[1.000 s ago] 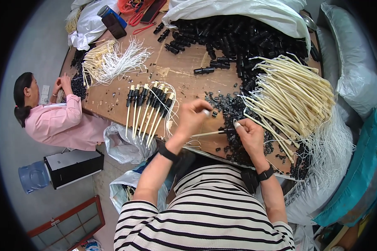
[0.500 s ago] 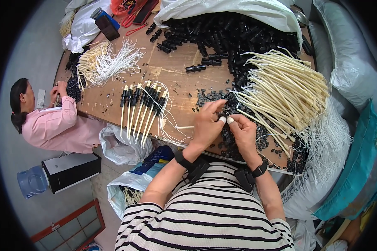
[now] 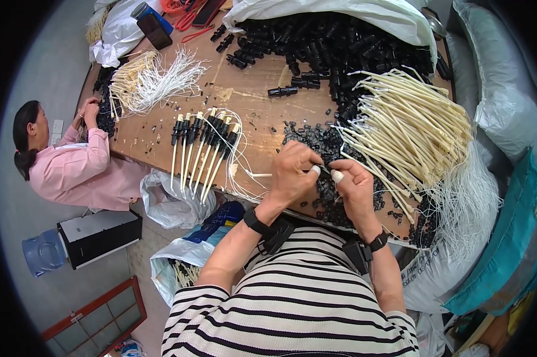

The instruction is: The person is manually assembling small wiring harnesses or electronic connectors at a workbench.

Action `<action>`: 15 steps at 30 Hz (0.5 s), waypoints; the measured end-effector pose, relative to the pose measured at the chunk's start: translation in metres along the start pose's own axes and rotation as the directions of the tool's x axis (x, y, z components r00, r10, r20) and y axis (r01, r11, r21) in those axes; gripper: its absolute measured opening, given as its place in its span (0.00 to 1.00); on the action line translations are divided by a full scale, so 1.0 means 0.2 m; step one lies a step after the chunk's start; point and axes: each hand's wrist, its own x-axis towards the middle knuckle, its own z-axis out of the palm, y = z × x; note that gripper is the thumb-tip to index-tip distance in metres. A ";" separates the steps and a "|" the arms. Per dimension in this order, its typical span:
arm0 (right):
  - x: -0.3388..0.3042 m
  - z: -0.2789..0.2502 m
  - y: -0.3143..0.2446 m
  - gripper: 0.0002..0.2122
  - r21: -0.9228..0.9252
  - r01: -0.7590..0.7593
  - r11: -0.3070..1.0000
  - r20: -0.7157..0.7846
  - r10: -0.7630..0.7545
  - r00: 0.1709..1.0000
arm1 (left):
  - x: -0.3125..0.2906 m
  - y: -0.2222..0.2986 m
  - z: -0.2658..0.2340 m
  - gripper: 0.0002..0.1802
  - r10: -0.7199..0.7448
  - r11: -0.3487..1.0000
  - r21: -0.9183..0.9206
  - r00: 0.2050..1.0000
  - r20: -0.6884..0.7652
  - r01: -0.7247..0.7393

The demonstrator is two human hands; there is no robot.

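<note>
The left hand (image 3: 293,172) is closed around a cream rod (image 3: 261,175). The right hand (image 3: 355,183) pinches a black part (image 3: 324,169), located between the hands. Beyond, small black pieces (image 3: 307,137) cover the table (image 3: 256,119); cream rods (image 3: 414,131) lie piled at right.

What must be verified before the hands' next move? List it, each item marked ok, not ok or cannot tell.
1. Left hand and right hand brought together: ok, fingertips close.
2. White thumb covers on: ok, one on each thumb.
3. Pale rod beside the left hand gripped: cannot tell, contact hidden.
4. No loose bits below the hands: not ok, small black pieces lie there.
5. Black-sleeved rods clear of the hands: ok, lying to the left.
</note>
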 end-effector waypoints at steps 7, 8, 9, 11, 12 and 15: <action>-0.01 -0.05 -0.08 0.10 0.210 -0.103 0.972 0.059 0.093 0.994 | -0.01 -0.02 -0.05 0.19 0.025 0.999 0.034 0.937 0.347 -0.039; -0.01 -0.07 -0.07 0.10 0.208 -0.105 0.972 0.060 0.095 0.994 | -0.01 -0.02 -0.06 0.18 -0.025 1.000 -0.001 0.941 0.338 0.027; -0.01 -0.08 -0.06 0.12 -0.373 0.344 0.862 0.159 -0.305 0.939 | 0.00 -0.02 -0.09 0.19 -0.089 0.995 0.006 0.908 0.409 0.095; -0.04 -0.05 -0.11 0.14 -0.823 0.542 0.171 0.455 -0.372 0.809 | -0.01 -0.03 -0.09 0.18 -0.089 0.995 0.073 0.911 0.403 0.066; -0.03 -0.03 -0.09 0.14 -0.819 0.547 0.171 0.461 -0.370 0.807 | -0.02 -0.04 -0.10 0.18 -0.088 0.990 0.140 0.913 0.399 0.034; 0.00 0.01 -0.04 0.08 -0.744 0.250 0.620 0.116 -0.248 0.962 | -0.03 0.03 -0.11 0.16 0.045 0.948 0.273 0.920 0.389 -0.162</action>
